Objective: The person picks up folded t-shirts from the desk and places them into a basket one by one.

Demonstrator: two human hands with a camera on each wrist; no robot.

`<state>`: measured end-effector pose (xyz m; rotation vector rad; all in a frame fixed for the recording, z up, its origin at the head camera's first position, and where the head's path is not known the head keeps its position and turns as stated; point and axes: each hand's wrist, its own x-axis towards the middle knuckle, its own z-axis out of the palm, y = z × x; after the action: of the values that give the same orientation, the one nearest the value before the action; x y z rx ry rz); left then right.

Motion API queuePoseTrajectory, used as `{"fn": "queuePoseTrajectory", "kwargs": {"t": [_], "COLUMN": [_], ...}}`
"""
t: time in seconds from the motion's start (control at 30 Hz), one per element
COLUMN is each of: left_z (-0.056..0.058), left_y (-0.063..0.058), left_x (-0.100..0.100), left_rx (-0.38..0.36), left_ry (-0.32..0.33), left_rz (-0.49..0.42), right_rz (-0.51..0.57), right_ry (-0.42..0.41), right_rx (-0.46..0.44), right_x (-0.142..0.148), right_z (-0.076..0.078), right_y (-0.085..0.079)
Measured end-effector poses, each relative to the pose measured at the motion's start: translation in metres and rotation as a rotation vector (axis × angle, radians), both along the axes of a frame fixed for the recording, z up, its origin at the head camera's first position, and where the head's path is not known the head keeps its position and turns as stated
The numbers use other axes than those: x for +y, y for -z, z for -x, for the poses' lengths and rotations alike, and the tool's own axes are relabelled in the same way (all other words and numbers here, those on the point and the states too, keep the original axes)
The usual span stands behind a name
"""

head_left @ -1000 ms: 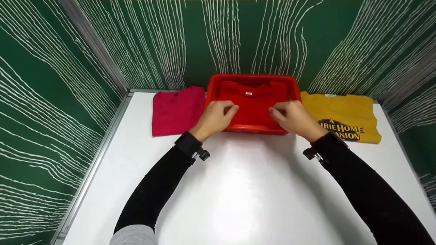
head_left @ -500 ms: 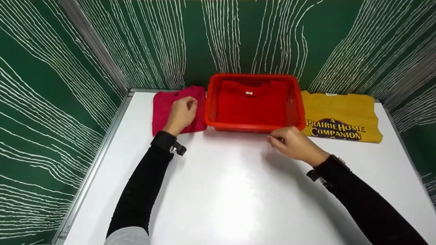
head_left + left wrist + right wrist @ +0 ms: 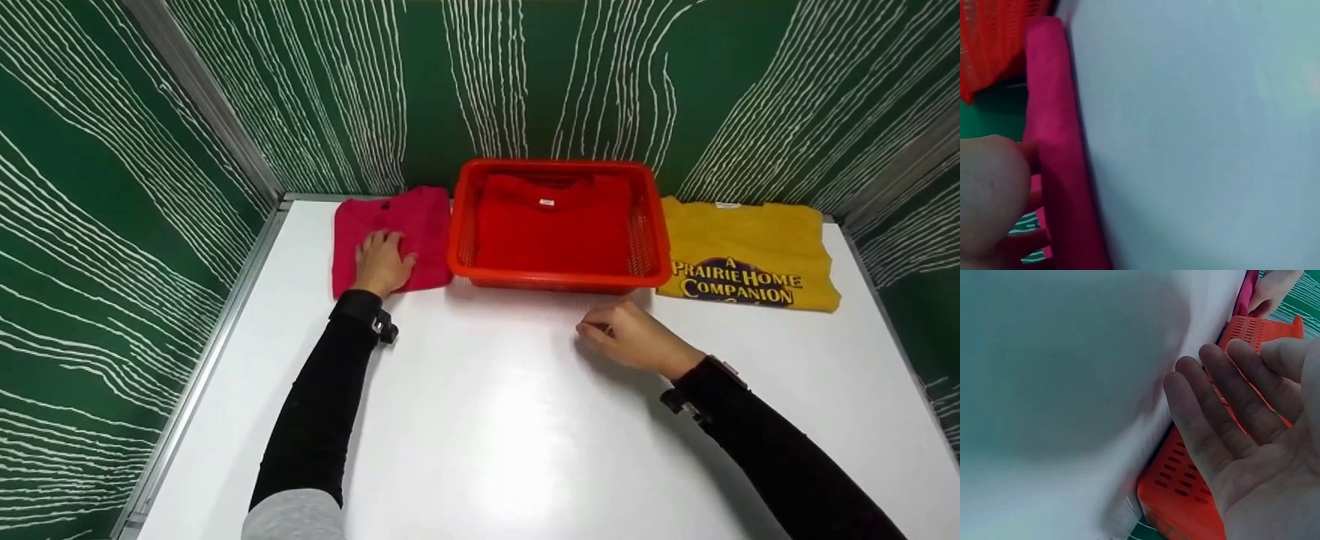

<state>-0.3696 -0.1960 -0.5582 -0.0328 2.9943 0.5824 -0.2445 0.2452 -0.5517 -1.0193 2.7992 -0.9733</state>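
Note:
My left hand (image 3: pixel 382 264) rests with spread fingers on a folded pink T-shirt (image 3: pixel 427 240) at the back left of the table. In the left wrist view the fingers reach over the pink shirt's (image 3: pixel 1055 112) folded edge. My right hand (image 3: pixel 630 336) hovers above the table just in front of a red plastic basket (image 3: pixel 555 281), holding nothing. Its loosely bent fingers and bare palm show in the right wrist view. Inside the basket lies a folded red T-shirt (image 3: pixel 555 232) with a white neck label.
A folded yellow T-shirt (image 3: pixel 750 240) with printed lettering lies right of the basket. Green walls with white wavy lines (image 3: pixel 495 82) stand behind and beside the white table (image 3: pixel 495 435). The pink shirt lies close against the basket's left side.
My left hand has moved left from the basket and come down onto the pink shirt, its fingers spreading. My right hand has drawn back from the basket towards me. The shirts and basket stay put.

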Motion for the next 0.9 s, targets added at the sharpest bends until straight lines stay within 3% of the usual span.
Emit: {"fn": "queuePoseTrajectory", "kwargs": {"t": [0.17,0.33,0.9], "left_z": [-0.003,-0.011,-0.065], "left_y": [-0.01,-0.01,-0.009], "left_x": [-0.002,0.0,0.004], "left_rx": [-0.042,-0.077,-0.056], "left_ry": [0.032,0.062,0.108], "left_rz": [0.029,0.075,0.105], "right_rz": [0.002,0.015,0.068], "right_ry": [0.013,0.027,0.099], "right_rx": [-0.022,-0.03,-0.073], "right_x": [-0.008,-0.017,-0.053], "right_z": [-0.002,-0.004,-0.008], "right_y": [0.002,0.007,0.015]}}
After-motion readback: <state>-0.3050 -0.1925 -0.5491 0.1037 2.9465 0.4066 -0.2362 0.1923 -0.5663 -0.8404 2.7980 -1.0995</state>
